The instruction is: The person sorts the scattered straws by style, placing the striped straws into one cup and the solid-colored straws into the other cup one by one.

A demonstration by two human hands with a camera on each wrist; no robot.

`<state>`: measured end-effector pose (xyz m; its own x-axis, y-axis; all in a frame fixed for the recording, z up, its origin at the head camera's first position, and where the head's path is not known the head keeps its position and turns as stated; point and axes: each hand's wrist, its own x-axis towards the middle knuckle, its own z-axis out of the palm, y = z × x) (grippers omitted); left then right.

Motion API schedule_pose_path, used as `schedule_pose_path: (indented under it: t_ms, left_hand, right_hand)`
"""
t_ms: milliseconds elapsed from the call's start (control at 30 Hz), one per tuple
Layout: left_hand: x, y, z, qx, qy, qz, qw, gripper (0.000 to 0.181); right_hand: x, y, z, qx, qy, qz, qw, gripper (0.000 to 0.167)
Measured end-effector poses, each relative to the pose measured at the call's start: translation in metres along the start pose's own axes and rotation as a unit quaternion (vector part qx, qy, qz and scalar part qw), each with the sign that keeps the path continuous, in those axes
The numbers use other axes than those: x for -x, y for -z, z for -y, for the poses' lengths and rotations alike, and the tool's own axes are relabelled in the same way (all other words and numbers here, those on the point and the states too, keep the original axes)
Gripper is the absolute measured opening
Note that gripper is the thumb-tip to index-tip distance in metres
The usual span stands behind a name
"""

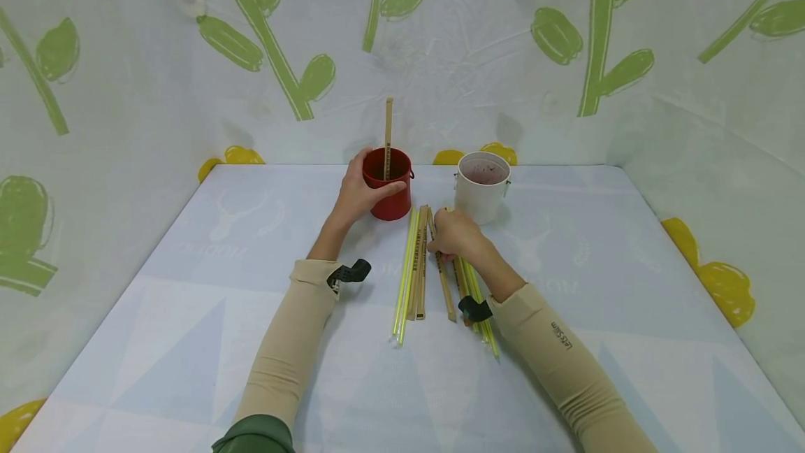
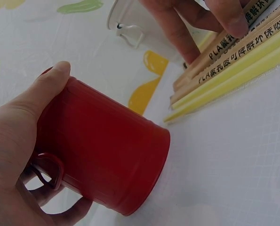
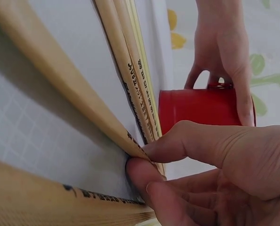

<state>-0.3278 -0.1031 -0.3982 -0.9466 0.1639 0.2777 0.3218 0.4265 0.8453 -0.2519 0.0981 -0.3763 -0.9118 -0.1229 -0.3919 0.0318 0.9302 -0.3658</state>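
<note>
My left hand (image 1: 358,193) grips a small red bucket (image 1: 391,208) round its side, with the thumb near the rim. One paper-wrapped straw (image 1: 388,124) stands upright in that bucket. In the right wrist view, the thumb and forefinger of my right hand (image 3: 210,165) pinch a paper-wrapped straw (image 3: 69,80) near its far end. The straw slants over the table between two groups. On the left lie brown paper-wrapped straws (image 1: 416,285) and yellow straws (image 1: 400,306); more brown and yellow straws (image 1: 478,292) lie partly hidden under my right hand and wrist.
A white bucket (image 1: 481,198) stands right of the red one, just beyond my right hand. The pale patterned table (image 1: 189,341) ends at a back wall sheet (image 1: 440,75) printed with green leaves. Similar sheets hang at both sides.
</note>
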Motion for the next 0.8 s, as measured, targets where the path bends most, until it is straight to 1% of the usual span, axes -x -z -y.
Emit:
schedule_pose_path:
  t_ms: [300,667,800]
  left_hand:
    - [0.0001,-0.0004,-0.0005,-0.001,0.002,-0.001,1.0,0.094]
    - [0.0009,0.0005,-0.0005,-0.004,0.003,0.0,1.0,0.096]
    - [0.0006,0.0006,-0.0004,-0.004,0.004,-0.001,1.0,0.096]
  right_hand:
    - [-0.0002,0.0004,-0.0011,0.0,0.004,0.0,1.0,0.027]
    - [-0.0017,0.0001,-0.0007,0.004,-0.002,0.006,1.0,0.033]
    - [-0.0016,0.0005,-0.0011,0.002,0.001,0.007,1.0,0.031]
